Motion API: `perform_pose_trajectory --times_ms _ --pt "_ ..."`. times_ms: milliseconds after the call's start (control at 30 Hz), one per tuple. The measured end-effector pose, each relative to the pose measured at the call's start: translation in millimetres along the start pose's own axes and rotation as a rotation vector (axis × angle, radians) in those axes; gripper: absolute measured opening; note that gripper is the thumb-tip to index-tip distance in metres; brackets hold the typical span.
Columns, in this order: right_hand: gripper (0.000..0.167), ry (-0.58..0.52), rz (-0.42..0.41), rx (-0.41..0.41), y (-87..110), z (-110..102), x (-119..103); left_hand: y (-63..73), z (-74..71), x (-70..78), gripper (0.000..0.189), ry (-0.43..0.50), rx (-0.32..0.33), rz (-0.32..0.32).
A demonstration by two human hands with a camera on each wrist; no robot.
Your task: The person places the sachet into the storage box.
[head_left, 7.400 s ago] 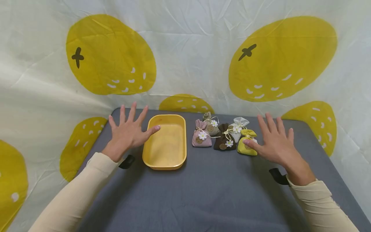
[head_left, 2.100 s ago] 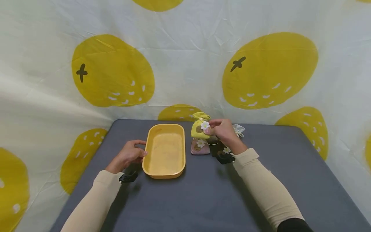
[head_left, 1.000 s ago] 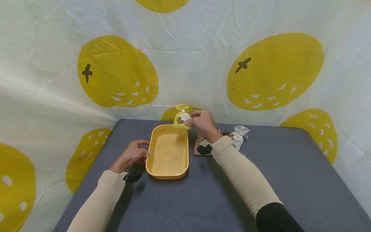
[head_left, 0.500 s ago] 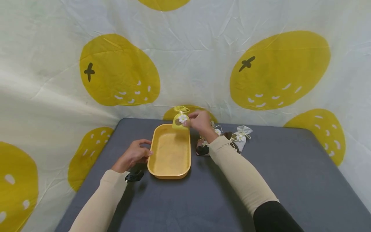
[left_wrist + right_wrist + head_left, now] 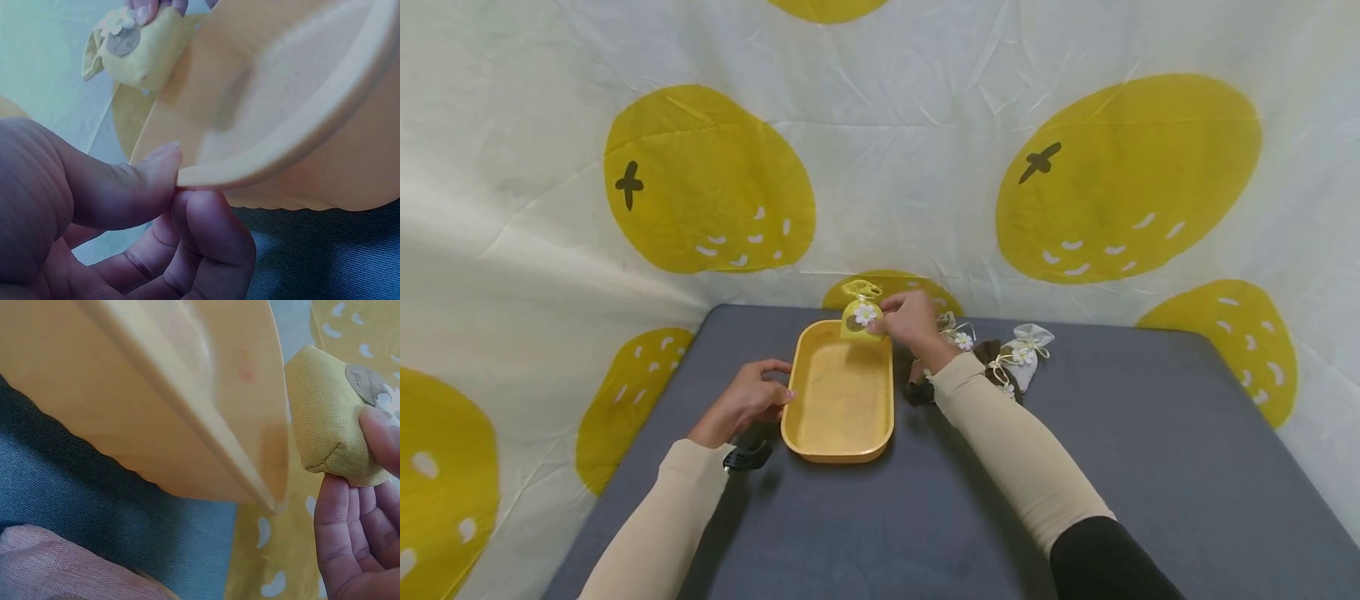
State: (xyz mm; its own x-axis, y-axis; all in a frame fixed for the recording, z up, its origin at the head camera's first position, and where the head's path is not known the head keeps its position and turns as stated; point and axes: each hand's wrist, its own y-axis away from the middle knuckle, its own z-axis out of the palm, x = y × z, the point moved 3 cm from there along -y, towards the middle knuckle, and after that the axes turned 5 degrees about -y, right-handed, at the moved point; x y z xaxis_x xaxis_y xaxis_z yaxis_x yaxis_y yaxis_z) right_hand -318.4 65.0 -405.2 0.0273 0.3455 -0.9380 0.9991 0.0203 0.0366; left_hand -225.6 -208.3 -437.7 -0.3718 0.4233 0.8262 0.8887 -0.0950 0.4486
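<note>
My left hand [image 5: 748, 400] pinches the left rim of a yellow rectangular tray [image 5: 838, 457]; in the left wrist view the thumb [image 5: 134, 187] lies over the rim with curled fingers below it. My right hand [image 5: 913, 321] holds a small yellow drawstring pouch [image 5: 850, 325] by its side, over the tray's far right end. A white flower and a round brown tag sit on the pouch. In the right wrist view the pouch [image 5: 325, 419] is held between thumb and fingers, beside the tray wall. Nothing is seen lying inside the tray.
Right of the tray, partly behind my right forearm, lie a white pouch [image 5: 1024, 358], a dark brown pouch [image 5: 992, 354], a grey-brown pouch [image 5: 950, 325] and a pink pouch [image 5: 75, 569]. A grey cloth covers the table [image 5: 880, 533]. A fruit-print curtain [image 5: 902, 167] hangs behind.
Both hands were spread in the air at first. My left hand has taken the tray's rim; my right hand has carried the yellow pouch leftward from the group, lately lowering it slightly.
</note>
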Motion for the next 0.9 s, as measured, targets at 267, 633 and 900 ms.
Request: perform_pose_trajectory --times_ms 267,633,900 --pt "0.041 0.058 -0.003 0.034 0.7 2.5 3.5 -2.1 -0.4 -2.6 0.057 0.001 0.011 0.003" --pt "0.038 0.132 -0.057 0.009 0.5 8.9 9.0 -2.9 -0.6 -3.9 0.055 0.001 0.009 0.015" --pt "0.038 0.18 -0.089 0.003 -1.2 11.1 9.6 -3.6 -0.6 -4.8 0.054 -0.001 0.014 0.014"
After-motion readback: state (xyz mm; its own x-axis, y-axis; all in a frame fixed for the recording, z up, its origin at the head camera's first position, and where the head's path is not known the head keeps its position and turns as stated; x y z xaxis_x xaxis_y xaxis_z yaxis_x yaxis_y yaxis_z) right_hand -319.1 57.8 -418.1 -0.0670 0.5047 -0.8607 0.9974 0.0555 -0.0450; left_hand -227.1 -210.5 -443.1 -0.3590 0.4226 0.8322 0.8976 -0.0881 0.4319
